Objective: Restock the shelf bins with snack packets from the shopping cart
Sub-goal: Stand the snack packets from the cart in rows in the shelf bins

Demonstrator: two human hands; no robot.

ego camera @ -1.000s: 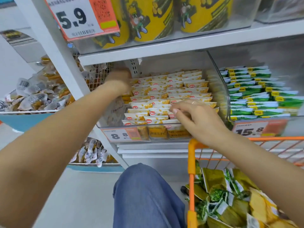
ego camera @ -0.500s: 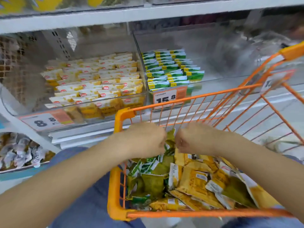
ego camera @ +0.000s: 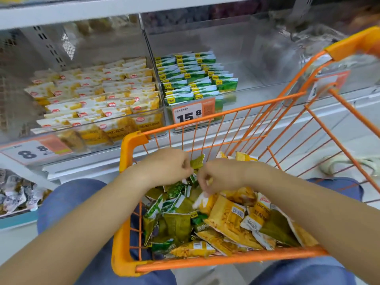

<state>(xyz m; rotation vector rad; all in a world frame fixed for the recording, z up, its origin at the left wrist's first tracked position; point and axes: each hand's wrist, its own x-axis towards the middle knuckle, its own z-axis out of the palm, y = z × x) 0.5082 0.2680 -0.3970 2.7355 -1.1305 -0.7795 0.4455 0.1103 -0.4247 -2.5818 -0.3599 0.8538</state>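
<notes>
Over the cart [ego camera: 131,145], left fingers [ego camera: 186,165] pinch a crinkled olive-green packet [ego camera: 197,161]; right fingers [ego camera: 203,183] curl, grasp unclear.

the shopping cart [ego camera: 131,145] stands in front of the shelf, loose snack packets [ego camera: 228,221] heaped inside it. both hands [ego camera: 166,167] [ego camera: 224,175] are over the heap, side by side. behind the cart, two shelf bins [ego camera: 98,136] [ego camera: 236,112] sit next to each other, rows of packets standing in each.
</notes>
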